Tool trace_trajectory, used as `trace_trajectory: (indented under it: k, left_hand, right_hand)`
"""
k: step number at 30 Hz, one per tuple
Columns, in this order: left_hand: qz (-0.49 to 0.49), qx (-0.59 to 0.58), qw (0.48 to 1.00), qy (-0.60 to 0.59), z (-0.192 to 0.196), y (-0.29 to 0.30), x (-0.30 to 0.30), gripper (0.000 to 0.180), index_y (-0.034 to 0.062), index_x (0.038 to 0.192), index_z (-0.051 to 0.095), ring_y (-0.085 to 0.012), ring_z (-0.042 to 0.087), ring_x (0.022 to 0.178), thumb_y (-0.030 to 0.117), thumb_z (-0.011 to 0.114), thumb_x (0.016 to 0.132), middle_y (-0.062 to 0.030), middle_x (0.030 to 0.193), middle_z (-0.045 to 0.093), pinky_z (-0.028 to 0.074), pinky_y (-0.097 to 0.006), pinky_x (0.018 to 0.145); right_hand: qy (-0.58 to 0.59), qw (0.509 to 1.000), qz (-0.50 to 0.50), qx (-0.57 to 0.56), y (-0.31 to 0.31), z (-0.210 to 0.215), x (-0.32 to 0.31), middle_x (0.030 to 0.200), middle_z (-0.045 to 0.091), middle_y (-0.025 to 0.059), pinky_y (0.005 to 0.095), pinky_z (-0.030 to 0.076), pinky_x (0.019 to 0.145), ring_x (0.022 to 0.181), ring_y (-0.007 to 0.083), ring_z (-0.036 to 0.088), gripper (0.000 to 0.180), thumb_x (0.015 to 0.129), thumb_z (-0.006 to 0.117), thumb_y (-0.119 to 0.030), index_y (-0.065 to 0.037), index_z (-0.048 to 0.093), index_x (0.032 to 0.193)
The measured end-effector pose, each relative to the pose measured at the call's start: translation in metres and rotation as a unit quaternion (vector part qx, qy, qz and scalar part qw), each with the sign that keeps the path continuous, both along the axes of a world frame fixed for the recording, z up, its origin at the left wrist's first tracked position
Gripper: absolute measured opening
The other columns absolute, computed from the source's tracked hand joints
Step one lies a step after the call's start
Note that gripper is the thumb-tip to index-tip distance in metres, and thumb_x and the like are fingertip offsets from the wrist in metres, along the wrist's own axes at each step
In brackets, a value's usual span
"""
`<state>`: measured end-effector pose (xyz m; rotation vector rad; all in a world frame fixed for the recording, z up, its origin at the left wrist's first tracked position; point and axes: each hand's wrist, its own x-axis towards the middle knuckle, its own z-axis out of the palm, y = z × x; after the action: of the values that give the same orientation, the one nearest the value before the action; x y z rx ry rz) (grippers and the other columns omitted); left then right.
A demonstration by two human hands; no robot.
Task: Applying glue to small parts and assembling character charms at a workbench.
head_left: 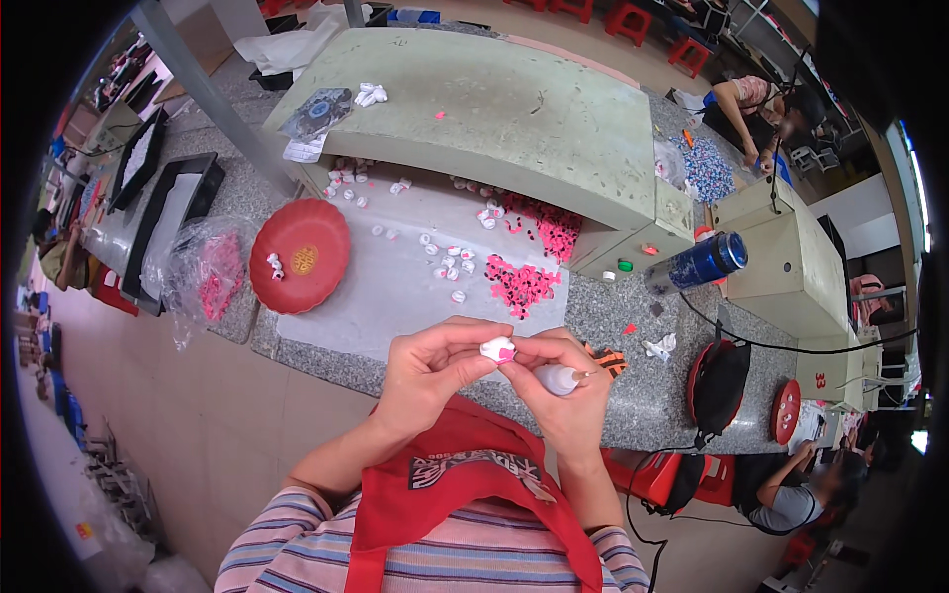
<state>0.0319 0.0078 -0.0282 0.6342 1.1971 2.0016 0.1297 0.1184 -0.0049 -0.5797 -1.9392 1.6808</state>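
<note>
Between the fingertips of both my hands is a small white rounded piece (495, 348) with a pink part on its side. My left hand (423, 368) pinches it from the left. My right hand (565, 403) grips its other side and also keeps a small whitish bottle with a thin tip (560, 380) against the palm. Beyond my hands, on a white sheet (381, 282), lie a heap of small pink and black pieces (522, 287) and several white pieces (450, 259). A red scalloped plate (297, 222) at the left has a few white pieces in it.
A pale green metal cabinet (465, 94) stands over the back of the granite bench. Left of the plate is a clear bag of pink pieces (213, 277). A blue bottle (697, 262), a black cable and a black bag (720, 385) are at the right. Other people work nearby.
</note>
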Motion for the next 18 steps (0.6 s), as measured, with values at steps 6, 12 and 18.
trace_trajectory:
  k: [6,12,18]
  left_hand:
    - [0.007,0.02,0.999,0.039,-0.003,0.001,0.007,0.024,-0.0057,0.1,0.055,-0.0222,0.055,0.094,-0.008,0.052,0.077,-0.0198,0.105,0.054,0.047,-0.029,0.079]
    - [0.02,0.028,0.998,0.059,-0.007,0.001,0.012,0.025,-0.0055,0.104,0.054,-0.0191,0.053,0.096,-0.008,0.049,0.08,-0.0155,0.107,0.053,0.045,-0.027,0.081]
    - [0.01,0.025,0.999,0.029,-0.01,0.005,0.015,0.025,-0.005,0.105,0.053,-0.019,0.053,0.096,-0.006,0.049,0.08,-0.0154,0.108,0.053,0.045,-0.028,0.082]
  right_hand:
    - [0.006,1.0,-0.001,0.027,0.002,0.002,0.004,0.073,0.056,0.0055,0.0221,0.04,0.059,0.066,0.0106,0.052,0.02,0.063,0.068,0.006,0.0,0.062,0.081]
    - [0.021,0.998,-0.013,0.051,0.0,-0.004,0.004,0.073,0.056,0.0058,0.0215,0.04,0.058,0.065,0.0103,0.052,0.02,0.062,0.068,0.006,0.0,0.063,0.08]
    - [0.025,0.999,0.001,0.047,0.002,-0.005,0.007,0.074,0.056,0.0056,0.0204,0.04,0.056,0.064,0.0098,0.052,0.02,0.063,0.066,0.008,0.001,0.062,0.082]
